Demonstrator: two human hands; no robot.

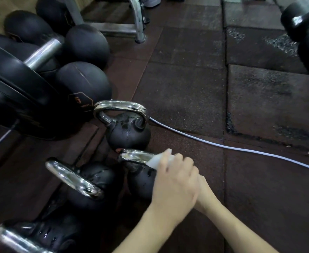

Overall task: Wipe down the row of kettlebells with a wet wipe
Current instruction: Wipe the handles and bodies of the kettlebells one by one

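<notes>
Head view: a medicine ball (83, 86) bears an orange hexagon enclosing "5". One hand (173, 179), knuckles up, presses a white wipe (156, 161) onto the chrome handle (137, 156) of the second kettlebell (140, 181). Which hand cannot be told. Crossed beneath it, the other hand (203, 190) is mostly hidden, grip undeterminable.

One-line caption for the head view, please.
Left hand rubs a wet wipe along a kettlebell handle; right hand mostly hidden behind it.
</notes>
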